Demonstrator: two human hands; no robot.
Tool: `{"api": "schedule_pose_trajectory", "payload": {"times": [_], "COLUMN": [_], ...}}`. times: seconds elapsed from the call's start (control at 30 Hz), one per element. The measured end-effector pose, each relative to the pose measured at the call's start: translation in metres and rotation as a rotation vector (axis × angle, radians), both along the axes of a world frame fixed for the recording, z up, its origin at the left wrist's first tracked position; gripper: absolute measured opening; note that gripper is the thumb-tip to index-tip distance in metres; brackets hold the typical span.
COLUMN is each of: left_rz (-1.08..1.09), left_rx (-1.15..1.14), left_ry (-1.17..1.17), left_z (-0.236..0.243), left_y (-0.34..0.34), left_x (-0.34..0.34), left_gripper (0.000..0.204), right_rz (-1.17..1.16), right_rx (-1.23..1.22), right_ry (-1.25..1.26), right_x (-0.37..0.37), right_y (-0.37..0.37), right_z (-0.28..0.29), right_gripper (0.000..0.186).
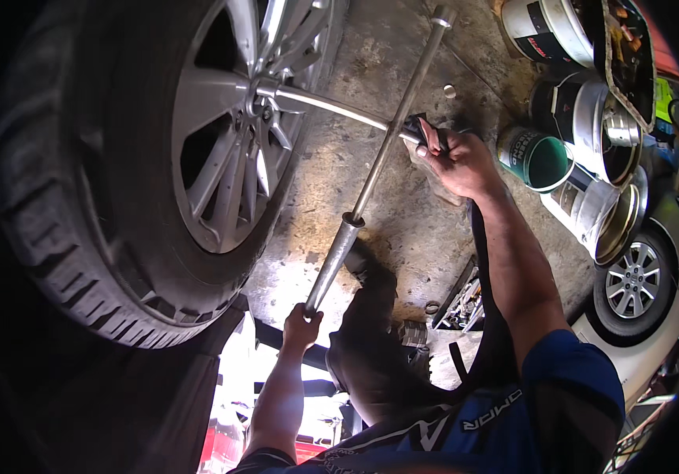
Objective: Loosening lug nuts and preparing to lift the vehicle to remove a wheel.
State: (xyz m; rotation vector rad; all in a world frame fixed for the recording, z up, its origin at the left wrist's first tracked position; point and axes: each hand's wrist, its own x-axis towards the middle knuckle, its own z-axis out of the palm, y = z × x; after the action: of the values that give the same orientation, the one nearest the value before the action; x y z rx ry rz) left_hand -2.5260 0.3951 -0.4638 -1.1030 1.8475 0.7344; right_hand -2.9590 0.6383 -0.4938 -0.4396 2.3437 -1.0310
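Note:
A four-way lug wrench [331,105] has one end set at the hub area of the alloy wheel [213,170], which carries a thick-treaded tyre [94,237]. My right hand [460,160] is closed round the opposite end of that arm, near the crossing; something dark shows by the fingers there. A metal pipe [335,257] is slipped over the lower end of the cross arm. Near the pipe's free end, my left hand [301,329] is closed on it. The exact fit of the wrench on a lug nut is hard to make out.
A green bucket [541,162], several other open buckets [620,213] and a white pail [545,31] stand along the right. A tray of tools [462,304] lies on the stained concrete floor [292,205]. Farther right is a parked car [667,308].

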Motion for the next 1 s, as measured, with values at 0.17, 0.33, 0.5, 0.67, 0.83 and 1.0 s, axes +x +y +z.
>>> {"api": "schedule_pose_trajectory", "payload": {"times": [0.17, 0.33, 0.5, 0.67, 0.83, 1.0], "left_rz": [-0.123, -0.235, -0.177, 0.01, -0.134, -0.125], "left_rx": [-0.085, -0.066, 0.03, 0.056, -0.239, -0.326], "left_ry": [0.024, -0.325, -0.27, -0.559, -0.554, -0.401], "left_z": [0.071, 0.202, 0.339, 0.436, 0.379, 0.201], "left_y": [0.008, 0.017, 0.033, 0.025, 0.042, 0.025], "left_x": [-0.037, -0.062, -0.134, -0.256, -0.203, -0.066], "left_gripper": [0.033, 0.044, 0.04, 0.046, 0.046, 0.03], "right_rz": [-0.003, 0.136, 0.183, 0.201, 0.202, 0.181], "right_rx": [0.058, 0.119, 0.084, 0.06, 0.044, 0.056], "right_ry": [-0.177, -0.354, -0.364, -0.421, -0.218, -0.113], "right_x": [-0.034, -0.056, -0.064, -0.068, -0.066, -0.061], "right_y": [-0.004, -0.006, -0.015, -0.027, -0.025, -0.026], "right_z": [0.033, 0.039, 0.037, 0.037, 0.038, 0.041], "right_gripper": [0.019, 0.029, 0.028, 0.029, 0.025, 0.019]}}
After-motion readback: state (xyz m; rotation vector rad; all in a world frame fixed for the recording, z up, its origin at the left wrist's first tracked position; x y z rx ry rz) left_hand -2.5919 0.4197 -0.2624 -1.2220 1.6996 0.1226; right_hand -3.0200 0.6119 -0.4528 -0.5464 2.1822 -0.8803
